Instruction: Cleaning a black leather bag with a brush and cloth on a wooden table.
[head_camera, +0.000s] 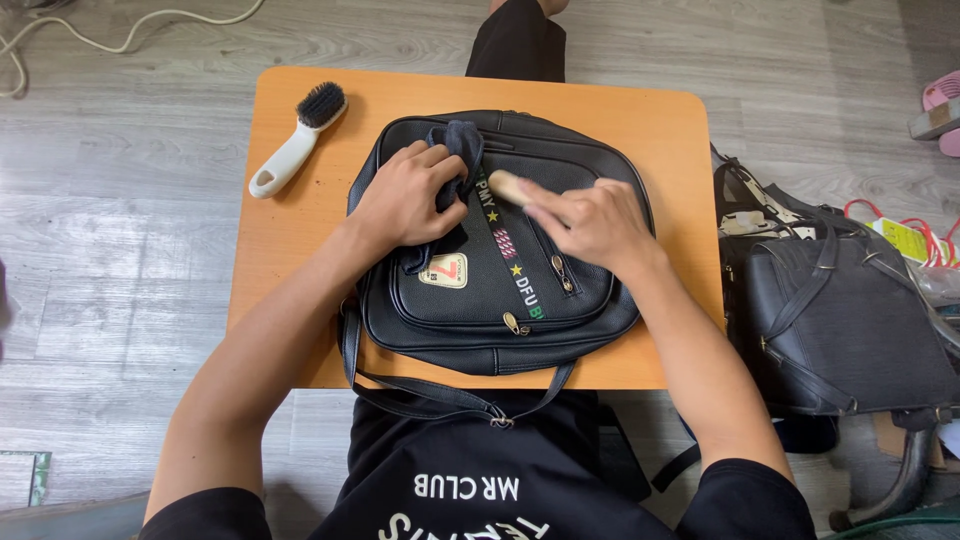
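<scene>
Hands on the zipped black bag (480, 320): left hand (405, 195) clutches a dark cloth (458, 140), right hand (590, 220) grips a small brush (503, 185).

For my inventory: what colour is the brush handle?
Off-white, with black bristles: the brush lies on the table; head view.

Small patch label (445, 270) on the front pocket of the black bag, toward the near left corner of the orange table: rounded rectangle, cream ground with a red figure and a small black square, its upper corner partly covered by a dark cloth. Narrow black printed strip (508, 247) runs diagonally down the bag's middle, carrying white and green lettering, yellow stars and a pink-striped block. Yellow flat package (903, 240) lies on the floor off the table's right edge, among red cords, partly hidden.
</scene>
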